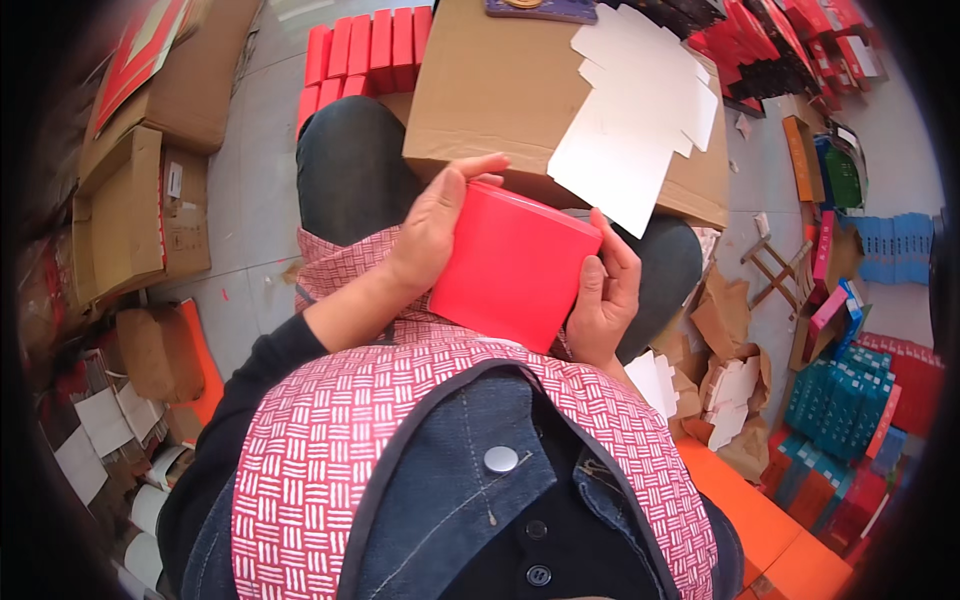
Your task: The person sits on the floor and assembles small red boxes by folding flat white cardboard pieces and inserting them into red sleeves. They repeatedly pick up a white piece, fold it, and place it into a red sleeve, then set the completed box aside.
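Note:
A flat-faced red box [515, 265] is held over my lap, tilted, between my two hands. My left hand [440, 220] presses its left side, the thumb along the edge and the fingers reaching over the far corner. On the opposite side my right hand [608, 295] grips the box, its thumb near the face and its fingers behind the edge. Just beyond the box, white unfolded card blanks [630, 120] lie on a brown cardboard carton [490, 90], one blank's end hanging over the carton's near edge.
Red boxes [370, 50] stand in rows at the far left. An opened carton [125, 220] sits on the left. Torn brown paper [725, 310] lies at the right, near stacks of teal boxes [840, 395] and blue boxes [895, 248]. Orange panels [770, 510] lie at lower right.

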Tool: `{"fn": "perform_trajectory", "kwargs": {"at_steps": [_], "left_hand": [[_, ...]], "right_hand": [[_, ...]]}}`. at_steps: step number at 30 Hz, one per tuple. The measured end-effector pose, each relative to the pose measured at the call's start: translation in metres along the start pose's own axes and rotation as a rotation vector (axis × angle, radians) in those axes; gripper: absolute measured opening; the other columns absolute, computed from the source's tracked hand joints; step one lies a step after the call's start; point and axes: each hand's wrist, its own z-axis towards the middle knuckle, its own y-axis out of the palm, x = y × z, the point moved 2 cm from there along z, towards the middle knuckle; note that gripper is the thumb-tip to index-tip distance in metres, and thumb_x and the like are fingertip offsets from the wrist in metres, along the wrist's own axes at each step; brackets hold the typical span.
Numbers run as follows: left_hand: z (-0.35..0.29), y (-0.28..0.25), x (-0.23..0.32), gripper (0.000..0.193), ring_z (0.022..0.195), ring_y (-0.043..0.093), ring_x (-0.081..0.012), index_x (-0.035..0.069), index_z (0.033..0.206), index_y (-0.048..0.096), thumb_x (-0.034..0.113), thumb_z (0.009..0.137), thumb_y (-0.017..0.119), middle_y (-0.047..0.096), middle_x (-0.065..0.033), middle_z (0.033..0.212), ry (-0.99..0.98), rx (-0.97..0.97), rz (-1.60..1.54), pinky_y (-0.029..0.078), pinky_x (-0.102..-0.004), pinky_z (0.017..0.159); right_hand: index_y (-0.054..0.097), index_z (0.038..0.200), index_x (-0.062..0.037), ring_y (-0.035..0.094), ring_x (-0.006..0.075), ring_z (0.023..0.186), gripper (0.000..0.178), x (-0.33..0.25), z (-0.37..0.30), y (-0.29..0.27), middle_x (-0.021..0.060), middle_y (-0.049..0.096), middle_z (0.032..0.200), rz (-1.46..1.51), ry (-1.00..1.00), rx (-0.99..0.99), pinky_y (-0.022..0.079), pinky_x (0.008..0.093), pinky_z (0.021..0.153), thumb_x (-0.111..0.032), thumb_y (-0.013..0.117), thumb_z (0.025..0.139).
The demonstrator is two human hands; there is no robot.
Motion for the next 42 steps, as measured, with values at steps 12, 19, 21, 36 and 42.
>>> {"fn": "perform_trajectory", "kwargs": {"at_steps": [12,19,21,36,42], "left_hand": [[-0.011,0.008,0.012,0.047,0.118,0.047,-0.0211,0.002,0.138,0.033,0.030,0.101,0.042,0.044,-0.0135,0.133,0.110,-0.112,0.575,0.036,-0.0309,0.101],[-0.015,0.011,0.018,0.029,0.110,0.048,-0.0189,0.003,0.116,0.048,0.008,0.090,0.059,0.050,-0.0104,0.116,0.095,-0.075,0.506,0.037,-0.0301,0.098],[-0.016,0.011,0.016,0.029,0.110,0.048,-0.0187,0.003,0.116,0.047,0.008,0.090,0.059,0.049,-0.0103,0.118,0.093,-0.086,0.538,0.037,-0.0302,0.098],[-0.011,0.011,0.018,0.011,0.103,0.052,-0.0136,0.005,0.096,0.060,0.004,0.087,0.064,0.056,-0.0078,0.111,0.107,-0.094,0.445,0.042,-0.0274,0.091],[-0.012,0.010,0.019,0.016,0.106,0.052,-0.0153,0.005,0.102,0.058,0.006,0.087,0.063,0.055,-0.0092,0.114,0.139,-0.134,0.445,0.041,-0.0283,0.093]], "right_hand": [[0.035,0.132,0.0022,0.060,0.0199,0.104,0.039,-0.001,-0.010,0.001,0.0223,0.043,0.139,-0.111,-0.061,-0.051,0.051,0.0288,0.085,-0.004,0.049,0.096],[0.033,0.132,0.0018,0.057,0.0221,0.110,0.043,-0.004,-0.010,0.007,0.0205,0.036,0.143,0.186,-0.007,0.015,0.050,0.0304,0.090,-0.004,0.053,0.094],[0.033,0.132,0.0008,0.057,0.0234,0.111,0.042,-0.003,-0.013,0.005,0.0209,0.037,0.142,0.114,-0.019,-0.010,0.050,0.0309,0.090,-0.004,0.052,0.094],[0.051,0.115,-0.0020,0.060,0.0129,0.095,0.023,0.002,0.010,-0.015,0.0106,0.049,0.125,0.196,0.069,-0.230,0.048,0.0231,0.077,-0.003,0.057,0.092],[0.050,0.115,-0.0021,0.055,0.0182,0.103,0.024,-0.002,0.011,-0.008,0.0141,0.050,0.125,0.068,0.020,-0.202,0.044,0.0297,0.090,-0.011,0.057,0.093]]}}
